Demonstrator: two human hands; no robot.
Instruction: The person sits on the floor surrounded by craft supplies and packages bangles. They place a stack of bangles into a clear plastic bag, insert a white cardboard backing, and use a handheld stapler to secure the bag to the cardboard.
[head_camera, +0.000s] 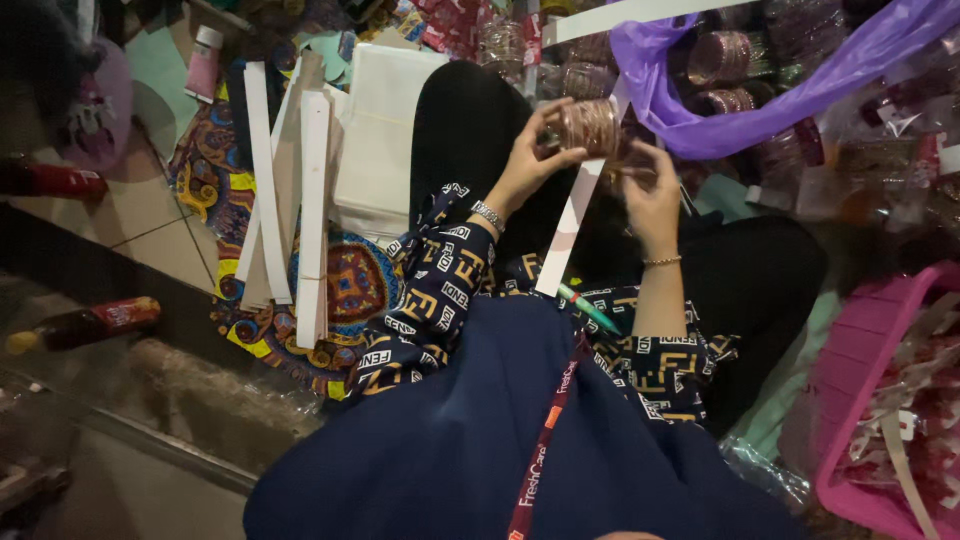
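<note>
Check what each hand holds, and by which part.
Left hand holds a stack of reddish bangles by its outer curved side. Right hand touches the stack's lower edge near a white paper strip; its grip cannot be told.

The stack of bangles (590, 127) is coppery red with a glittering sheen. Just below it runs a plain white card strip (567, 232), and beneath that lies a green pen (590, 308). Left of the bangles, more white strips (313, 215) lie on a patterned cloth (350, 285) of yellow, blue, red and orange medallions. Right of the bangles hangs a purple plastic bag (760, 100); lower right sits a pink basket (850, 400). The sleeves (440, 290) are navy with a gold-and-white letter print.
</note>
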